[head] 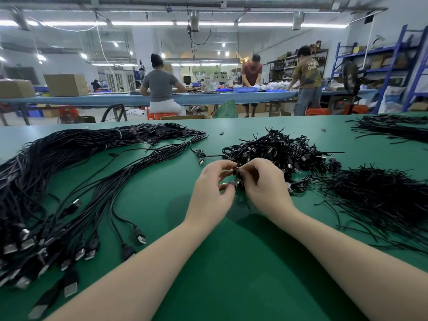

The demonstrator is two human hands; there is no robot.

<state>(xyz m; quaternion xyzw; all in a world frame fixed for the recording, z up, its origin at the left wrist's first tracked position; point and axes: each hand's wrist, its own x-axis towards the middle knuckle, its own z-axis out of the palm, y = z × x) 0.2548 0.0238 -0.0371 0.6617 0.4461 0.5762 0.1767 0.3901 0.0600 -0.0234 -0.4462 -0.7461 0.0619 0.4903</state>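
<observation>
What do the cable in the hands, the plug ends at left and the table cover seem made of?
Cable: black sheath, probably plastic or rubber, dull sheen; little of it shows. Plug ends: grey reflective tips, apparently metal, on black moulded plastic bodies. Table cover: green mat, perhaps rubber or vinyl; smooth, faintly glossy.

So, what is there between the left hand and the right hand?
In the head view, a small black cable bundle lies there; the left hand and the right hand both pinch it.
</observation>
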